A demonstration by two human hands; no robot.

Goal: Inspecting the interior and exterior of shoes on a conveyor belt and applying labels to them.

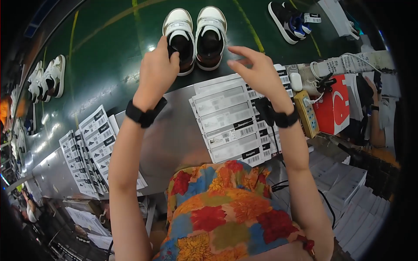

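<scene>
Dark green conveyor belt [109, 52] runs across the upper part of the view, bordered on the near side by a grey metal worktable [174, 135]. On the belt directly ahead stands a pair of white-and-brown sneakers [195, 37], upright, side by side and touching, toes pointing away. The left hand [157, 71] grips the heel collar of the left sneaker [179, 39], fingers curled and closed on its rim. The right hand [257, 69] hovers just beside the right sneaker [210, 37] without touching it; its fingers are spread and slightly bent, holding nothing. Both wrists carry black bands. On the table below the right hand lies a fanned stack of white label sheets [230, 126] with black bars; a second fanned stack of labels [89, 148] lies well apart to the left. No label is visible on either sneaker of the pair, and none is in either hand, so labelling of this pair appears not yet begun. Another pair of white sneakers [48, 78] sits on the belt far left, and a dark blue pair [289, 19] far right carries a white tag, which suggests it is already processed. A yellow handheld device [306, 113] and a red box [333, 104] rest at the right table edge.
</scene>
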